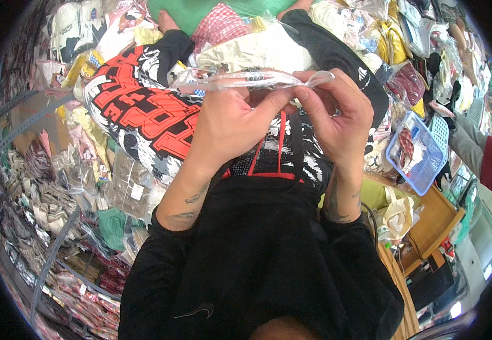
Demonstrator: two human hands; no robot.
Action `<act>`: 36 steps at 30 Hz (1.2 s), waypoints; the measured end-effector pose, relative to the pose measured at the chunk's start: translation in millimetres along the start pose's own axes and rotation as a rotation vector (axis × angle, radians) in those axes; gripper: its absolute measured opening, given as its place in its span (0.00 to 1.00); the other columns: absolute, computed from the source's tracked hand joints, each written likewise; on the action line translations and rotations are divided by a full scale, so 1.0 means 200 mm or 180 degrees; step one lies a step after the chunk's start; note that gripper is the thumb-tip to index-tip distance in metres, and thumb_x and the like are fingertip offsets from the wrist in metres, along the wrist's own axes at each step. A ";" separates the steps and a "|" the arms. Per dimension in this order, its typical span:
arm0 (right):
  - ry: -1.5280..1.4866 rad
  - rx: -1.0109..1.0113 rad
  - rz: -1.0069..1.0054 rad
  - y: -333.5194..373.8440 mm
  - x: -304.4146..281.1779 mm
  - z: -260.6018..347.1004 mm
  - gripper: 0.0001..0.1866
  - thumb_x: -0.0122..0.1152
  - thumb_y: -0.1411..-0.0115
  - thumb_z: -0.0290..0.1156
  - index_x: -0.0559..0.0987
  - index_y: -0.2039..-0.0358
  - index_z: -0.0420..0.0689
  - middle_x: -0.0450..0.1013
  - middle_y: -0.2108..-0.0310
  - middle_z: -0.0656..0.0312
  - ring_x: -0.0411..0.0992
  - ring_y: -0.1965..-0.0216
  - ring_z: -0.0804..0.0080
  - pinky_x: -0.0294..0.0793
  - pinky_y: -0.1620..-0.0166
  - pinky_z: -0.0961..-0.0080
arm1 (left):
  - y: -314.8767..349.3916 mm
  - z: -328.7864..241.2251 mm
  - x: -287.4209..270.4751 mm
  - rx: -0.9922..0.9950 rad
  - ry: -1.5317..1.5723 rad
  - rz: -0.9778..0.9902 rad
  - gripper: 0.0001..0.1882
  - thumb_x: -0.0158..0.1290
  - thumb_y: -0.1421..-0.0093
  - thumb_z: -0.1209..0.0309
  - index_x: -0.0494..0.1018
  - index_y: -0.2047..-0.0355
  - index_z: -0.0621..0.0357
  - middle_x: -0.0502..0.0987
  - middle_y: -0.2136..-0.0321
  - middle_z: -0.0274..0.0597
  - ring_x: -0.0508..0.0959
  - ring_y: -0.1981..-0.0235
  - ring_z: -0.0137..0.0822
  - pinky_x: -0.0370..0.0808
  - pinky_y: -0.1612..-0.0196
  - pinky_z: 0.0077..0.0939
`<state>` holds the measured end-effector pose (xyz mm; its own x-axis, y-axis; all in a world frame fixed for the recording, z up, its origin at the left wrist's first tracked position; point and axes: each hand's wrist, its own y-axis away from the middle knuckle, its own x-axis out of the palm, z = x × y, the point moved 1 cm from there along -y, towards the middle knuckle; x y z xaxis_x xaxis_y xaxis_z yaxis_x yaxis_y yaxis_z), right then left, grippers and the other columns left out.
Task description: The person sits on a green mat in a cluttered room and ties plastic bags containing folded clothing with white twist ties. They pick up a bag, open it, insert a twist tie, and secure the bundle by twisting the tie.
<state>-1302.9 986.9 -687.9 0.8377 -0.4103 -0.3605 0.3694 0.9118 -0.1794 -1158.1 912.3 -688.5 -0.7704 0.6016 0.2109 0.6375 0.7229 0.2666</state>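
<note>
Heaps of bagged cloth goods are spread around the room on both sides, and at the left rim they are crossed by bars of a grey metal frame. At the centre, a black sweatshirt and patterned trousers are worn by the seated person, whose legs are parted. Between the feet, a large green sack is partly seen. To the right, a wooden drawer and a blue basket are placed among more bags. Between the legs, pale cream cloth is laid beside a red-checked piece.

Nearer, a clear plastic bag is held up edge-on above the lap, its long axis stretched left to right along the far side of both hands. By the left hand it is gripped with the thumb pressed toward its right part; the curled fingers are mostly hidden. By the right hand its edge is pinched between thumb and forefinger. The two thumb tips are brought close together, so the bag's right end is nearer the right hand, while its longer stretch is left reaching past the left.
</note>
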 end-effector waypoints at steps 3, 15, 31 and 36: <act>-0.0251 0.0117 -0.0290 0.02 0.04 0.01 0.06 0.66 0.49 0.25 0.79 0.70 0.38 0.72 0.78 0.68 0.59 0.83 0.87 0.55 0.81 0.88 | -0.02 0.00 -0.02 -0.0097 -0.0041 0.0296 0.09 0.53 0.40 0.77 0.74 0.60 0.71 0.78 0.64 0.43 0.77 0.63 0.27 0.76 0.60 0.22; -0.2135 0.0998 -0.0515 0.02 0.01 0.05 0.06 0.58 0.43 0.20 0.74 0.64 0.33 0.73 0.75 0.66 0.64 0.77 0.91 0.59 0.75 0.93 | -0.04 -0.10 -0.10 0.0570 -0.0996 0.0497 0.04 0.58 0.48 0.79 0.79 0.70 0.66 0.77 0.74 0.40 0.75 0.71 0.28 0.70 0.66 0.19; -0.2370 0.1432 0.0043 0.00 -0.10 -0.07 0.07 0.52 0.36 0.31 0.72 0.64 0.41 0.61 0.82 0.76 0.50 0.85 0.90 0.46 0.83 0.88 | 0.06 -0.07 -0.37 -0.0228 -0.0805 0.0665 0.09 0.53 0.39 0.72 0.76 0.63 0.66 0.74 0.72 0.35 0.72 0.69 0.24 0.69 0.63 0.19; -0.2032 0.1305 -0.0010 0.03 -0.01 -0.03 0.06 0.56 0.39 0.26 0.74 0.62 0.38 0.70 0.76 0.71 0.57 0.82 0.92 0.53 0.80 0.91 | 0.00 -0.09 -0.26 0.1441 -0.2476 -0.0261 0.15 0.50 0.37 0.68 0.72 0.54 0.66 0.75 0.72 0.36 0.72 0.70 0.25 0.69 0.61 0.19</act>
<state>-1304.3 993.7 -694.4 0.8605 -0.4371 0.2616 0.3877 0.8951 0.2201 -1119.3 874.8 -682.6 -0.6953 0.4835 -0.5318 0.6497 0.7392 -0.1774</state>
